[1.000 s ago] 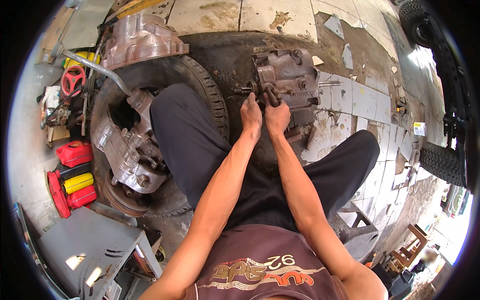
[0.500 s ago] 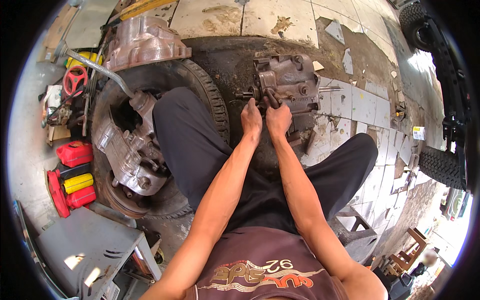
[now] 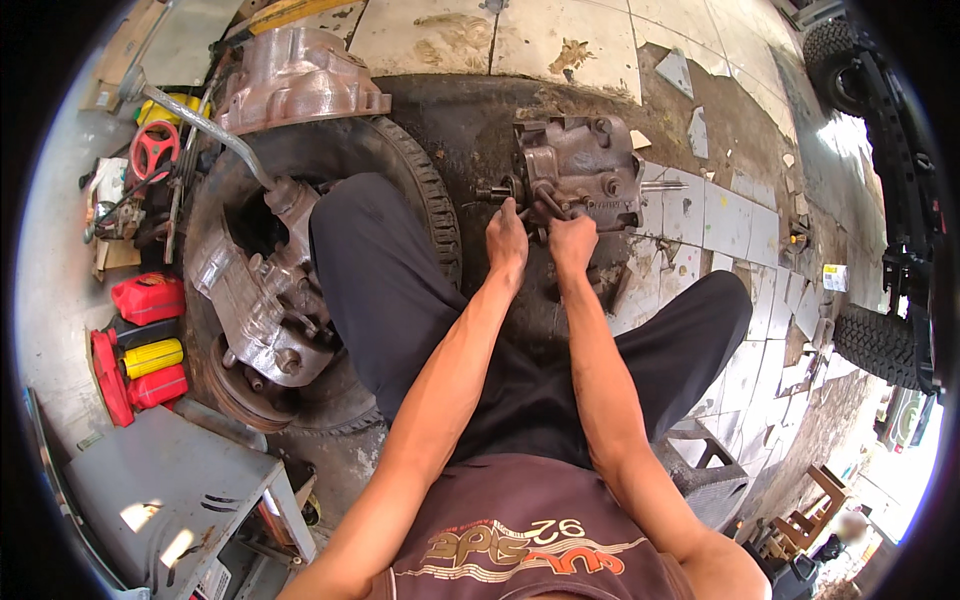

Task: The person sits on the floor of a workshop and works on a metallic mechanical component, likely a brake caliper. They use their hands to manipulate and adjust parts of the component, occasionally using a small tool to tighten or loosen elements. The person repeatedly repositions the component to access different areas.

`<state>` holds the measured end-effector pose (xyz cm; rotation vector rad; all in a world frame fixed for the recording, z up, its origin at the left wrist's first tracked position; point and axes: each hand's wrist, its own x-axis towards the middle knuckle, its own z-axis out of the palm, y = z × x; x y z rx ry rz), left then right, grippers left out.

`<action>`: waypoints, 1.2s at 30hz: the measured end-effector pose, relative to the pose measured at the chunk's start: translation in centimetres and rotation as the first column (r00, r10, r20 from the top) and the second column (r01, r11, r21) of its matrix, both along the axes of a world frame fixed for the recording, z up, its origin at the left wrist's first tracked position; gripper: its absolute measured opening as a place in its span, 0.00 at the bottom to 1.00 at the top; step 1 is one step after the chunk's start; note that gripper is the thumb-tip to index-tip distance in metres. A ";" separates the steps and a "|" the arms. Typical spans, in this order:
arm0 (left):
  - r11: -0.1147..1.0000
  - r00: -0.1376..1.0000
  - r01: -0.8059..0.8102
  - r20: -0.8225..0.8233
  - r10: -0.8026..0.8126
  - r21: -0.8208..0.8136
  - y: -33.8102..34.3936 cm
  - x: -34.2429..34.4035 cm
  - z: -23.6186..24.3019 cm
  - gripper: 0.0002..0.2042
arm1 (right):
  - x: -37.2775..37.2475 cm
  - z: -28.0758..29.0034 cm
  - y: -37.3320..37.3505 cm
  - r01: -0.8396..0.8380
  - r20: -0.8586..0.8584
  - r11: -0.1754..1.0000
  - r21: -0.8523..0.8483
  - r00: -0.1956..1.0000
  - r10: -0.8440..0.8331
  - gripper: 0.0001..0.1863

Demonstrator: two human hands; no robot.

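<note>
A brown-grey metal gearbox housing [image 3: 585, 165] lies on the floor in front of me. A thin shaft [image 3: 662, 186] sticks out of its right end, and a short thicker shaft [image 3: 494, 193] out of its left. My left hand [image 3: 507, 243] is closed by the left shaft, fingers pinched on something small that I cannot make out. My right hand [image 3: 572, 243] is closed at the housing's near left corner, around the lower end of a short dark metal rod [image 3: 547, 204]. This rod leans up and left against the housing; its far end is hard to tell.
Left of my leg, a tyre [image 3: 425, 190] bears another metal gear casing [image 3: 265, 315] with a long lever [image 3: 215, 140]. A bell-shaped housing [image 3: 300, 85] stands behind it. Broken tiles [image 3: 730, 215] lie to the right, a grey metal stand [image 3: 170, 480] lower left, a concrete block [image 3: 705, 470] lower right.
My right hand has shifted right, away from my left hand, widening the gap between them. More of the dark rod shows, tilted. The whole view has shifted slightly.
</note>
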<state>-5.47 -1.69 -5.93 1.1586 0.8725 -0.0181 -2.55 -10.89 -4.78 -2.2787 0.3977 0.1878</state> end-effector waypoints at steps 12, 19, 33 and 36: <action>1.000 1.000 -0.009 -0.023 0.009 -0.021 0.0 0.3 0.8 0.29 | -0.3 1.4 -0.3 -0.059 -0.108 0.998 -0.036 0.993 0.055 0.20; 0.997 0.997 -0.073 0.018 0.073 -0.014 0.1 0.5 -1.5 0.31 | -0.7 1.9 -1.1 -0.104 -0.146 0.994 -0.029 0.984 0.099 0.24; 0.957 0.986 0.024 -0.162 0.025 0.289 0.9 -0.8 3.2 0.27 | -1.4 4.1 -8.3 -0.015 -0.112 0.837 0.548 0.990 0.091 0.15; 0.932 0.999 0.020 -0.035 -0.008 0.362 -0.4 -2.2 2.5 0.18 | -3.4 2.4 -6.8 0.075 -0.135 0.822 0.565 0.991 0.002 0.16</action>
